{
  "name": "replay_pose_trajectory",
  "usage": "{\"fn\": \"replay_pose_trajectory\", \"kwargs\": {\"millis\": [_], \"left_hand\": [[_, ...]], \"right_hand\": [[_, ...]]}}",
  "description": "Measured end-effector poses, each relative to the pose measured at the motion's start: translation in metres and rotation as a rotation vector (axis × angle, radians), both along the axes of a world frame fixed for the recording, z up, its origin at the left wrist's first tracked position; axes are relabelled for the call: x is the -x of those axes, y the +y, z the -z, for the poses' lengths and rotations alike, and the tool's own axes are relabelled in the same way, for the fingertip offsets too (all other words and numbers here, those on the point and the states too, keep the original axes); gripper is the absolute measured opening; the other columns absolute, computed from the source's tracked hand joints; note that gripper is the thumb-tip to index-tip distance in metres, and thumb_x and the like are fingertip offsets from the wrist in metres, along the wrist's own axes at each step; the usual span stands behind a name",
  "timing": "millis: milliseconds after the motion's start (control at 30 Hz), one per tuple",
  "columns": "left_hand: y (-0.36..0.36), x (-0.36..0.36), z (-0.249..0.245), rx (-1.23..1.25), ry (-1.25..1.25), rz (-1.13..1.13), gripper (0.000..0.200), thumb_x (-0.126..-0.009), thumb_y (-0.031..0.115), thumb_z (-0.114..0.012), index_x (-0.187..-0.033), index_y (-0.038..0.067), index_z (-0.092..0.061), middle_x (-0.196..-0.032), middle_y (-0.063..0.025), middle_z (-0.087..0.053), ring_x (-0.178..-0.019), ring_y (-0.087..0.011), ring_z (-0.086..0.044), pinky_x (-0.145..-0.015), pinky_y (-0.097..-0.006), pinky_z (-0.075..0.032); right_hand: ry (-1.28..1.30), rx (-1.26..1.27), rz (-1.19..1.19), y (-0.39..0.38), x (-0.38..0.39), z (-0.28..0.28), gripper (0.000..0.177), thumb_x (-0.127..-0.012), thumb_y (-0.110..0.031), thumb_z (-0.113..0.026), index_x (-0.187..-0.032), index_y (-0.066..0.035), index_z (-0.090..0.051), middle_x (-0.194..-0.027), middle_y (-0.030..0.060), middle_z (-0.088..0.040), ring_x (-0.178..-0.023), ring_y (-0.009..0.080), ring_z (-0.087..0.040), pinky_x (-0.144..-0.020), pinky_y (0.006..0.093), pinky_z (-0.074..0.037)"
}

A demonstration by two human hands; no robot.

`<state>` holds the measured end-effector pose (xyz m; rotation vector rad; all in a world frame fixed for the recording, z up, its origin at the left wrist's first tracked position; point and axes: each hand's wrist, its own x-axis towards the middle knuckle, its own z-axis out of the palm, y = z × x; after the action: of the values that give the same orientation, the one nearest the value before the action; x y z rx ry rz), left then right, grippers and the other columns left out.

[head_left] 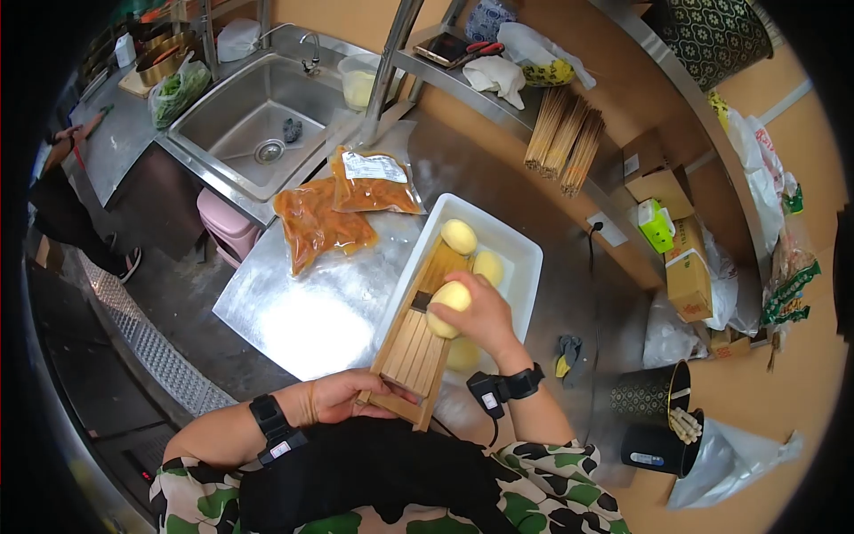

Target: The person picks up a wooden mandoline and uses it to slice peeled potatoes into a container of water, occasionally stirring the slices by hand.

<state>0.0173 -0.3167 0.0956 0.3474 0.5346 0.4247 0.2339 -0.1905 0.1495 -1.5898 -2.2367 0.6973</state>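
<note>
My left hand (pixel 351 394) is closed around the near end of a wooden mandoline slicer (pixel 407 356). The slicer slants away from me and lies across a white plastic tub (pixel 531 283). In my right hand (pixel 485 319) is a peeled potato (pixel 447 309), pressed on the slicer close to its dark blade (pixel 421 301). Another peeled potato (pixel 459 236) lies at the tub's far end, with a second one (pixel 488 266) just nearer. Below my right hand, a pale yellow piece (pixel 463 353) shows partly in the tub.
Two bags of orange-brown food (pixel 325 222) lie left of the tub, on the steel counter (pixel 294 311). Beyond is a sink (pixel 240 125). Bundles of skewers (pixel 562 142) rest on a shelf; a grey-and-yellow cloth (pixel 567 356) lies at right. A person (pixel 71 196) stands far left.
</note>
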Motion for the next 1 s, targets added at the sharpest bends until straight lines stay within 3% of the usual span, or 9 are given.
{"fn": "replay_pose_trajectory", "kwargs": {"millis": [133,333,433,533,567,633,800,967,1000], "left_hand": [[0.0,0.001,-0.002,-0.024,-0.019,0.034,0.056,-0.083,0.013,-0.045,-0.138,0.004,-0.038,-0.134,-0.0123,-0.051,-0.127,-0.0208,-0.044,-0.104,-0.0335,-0.037],[0.0,0.005,0.002,-0.005,-0.018,0.047,0.055,-0.082,0.014,-0.046,-0.136,0.006,-0.041,-0.133,-0.0106,-0.052,-0.128,-0.0204,-0.043,-0.106,-0.0349,-0.034],[0.0,0.006,0.011,0.004,-0.045,0.046,0.052,-0.083,0.013,-0.045,-0.134,0.005,-0.044,-0.13,-0.0076,-0.055,-0.126,-0.0186,-0.045,-0.104,-0.0349,-0.036],[0.001,0.007,0.01,-0.005,-0.045,0.043,0.051,-0.082,0.012,-0.045,-0.133,0.004,-0.045,-0.129,-0.007,-0.056,-0.125,-0.0186,-0.046,-0.103,-0.0349,-0.037],[0.0,0.006,0.009,-0.008,-0.04,0.041,0.052,-0.082,0.012,-0.045,-0.133,0.004,-0.045,-0.129,-0.0074,-0.056,-0.124,-0.0191,-0.047,-0.103,-0.0349,-0.037],[-0.003,0.004,0.017,-0.014,-0.08,0.049,0.052,-0.081,0.012,-0.046,-0.132,0.004,-0.045,-0.128,-0.0081,-0.056,-0.124,-0.0196,-0.047,-0.102,-0.0349,-0.038],[-0.001,0.002,0.019,-0.024,-0.067,0.032,0.051,-0.081,0.012,-0.047,-0.131,0.003,-0.046,-0.127,-0.0087,-0.057,-0.122,-0.0198,-0.048,-0.101,-0.0346,-0.039],[0.001,0.0,0.024,-0.012,-0.08,0.029,0.05,-0.082,0.012,-0.048,-0.131,0.003,-0.047,-0.126,-0.0084,-0.057,-0.12,-0.019,-0.049,-0.1,-0.0336,-0.04],[0.001,0.0,0.026,0.008,-0.095,0.023,0.053,-0.08,0.01,-0.049,-0.132,0.002,-0.044,-0.125,-0.0108,-0.057,-0.12,-0.0208,-0.05,-0.1,-0.0343,-0.04]], "right_hand": [[-0.081,-0.296,-0.095,-0.003,0.008,0.015,0.038,-0.076,-0.03,-0.072,-0.101,-0.006,-0.057,-0.099,0.0148,-0.062,-0.088,0.0318,-0.061,-0.075,0.0395,-0.049],[0.19,0.06,0.109,-0.01,0.015,0.02,0.037,-0.076,-0.028,-0.073,-0.098,-0.004,-0.055,-0.093,0.0177,-0.061,-0.085,0.0343,-0.062,-0.073,0.039,-0.049],[0.162,-0.091,-0.014,-0.028,0.023,0.013,0.036,-0.076,-0.027,-0.073,-0.097,-0.004,-0.055,-0.091,0.0174,-0.062,-0.084,0.0342,-0.062,-0.072,0.0387,-0.049],[0.209,-0.181,-0.094,-0.034,0.027,0.012,0.032,-0.075,-0.021,-0.074,-0.095,-0.005,-0.055,-0.084,0.0126,-0.063,-0.079,0.0257,-0.062,-0.072,0.0339,-0.049],[0.207,-0.122,-0.012,-0.025,0.023,0.026,0.035,-0.076,-0.028,-0.073,-0.098,-0.006,-0.056,-0.088,0.016,-0.063,-0.08,0.0346,-0.062,-0.07,0.0394,-0.049],[0.148,-0.121,0.186,0.017,0.013,0.05,0.036,-0.075,-0.03,-0.072,-0.098,-0.006,-0.056,-0.091,0.0165,-0.064,-0.081,0.0347,-0.063,-0.07,0.0399,-0.049],[0.064,-0.255,0.346,0.099,0.003,0.1,0.039,-0.078,-0.034,-0.072,-0.095,-0.004,-0.052,-0.085,0.0175,-0.063,-0.079,0.0324,-0.062,-0.071,0.04,-0.048],[0.074,-0.212,0.062,0.07,-0.005,0.073,0.042,-0.08,-0.035,-0.07,-0.094,-0.002,-0.049,-0.086,0.0173,-0.061,-0.078,0.0319,-0.059,-0.071,0.0409,-0.047],[0.136,-0.064,0.026,0.05,-0.003,0.054,0.04,-0.08,-0.033,-0.072,-0.092,-0.003,-0.049,-0.083,0.0162,-0.059,-0.075,0.031,-0.057,-0.07,0.0405,-0.046]]}}
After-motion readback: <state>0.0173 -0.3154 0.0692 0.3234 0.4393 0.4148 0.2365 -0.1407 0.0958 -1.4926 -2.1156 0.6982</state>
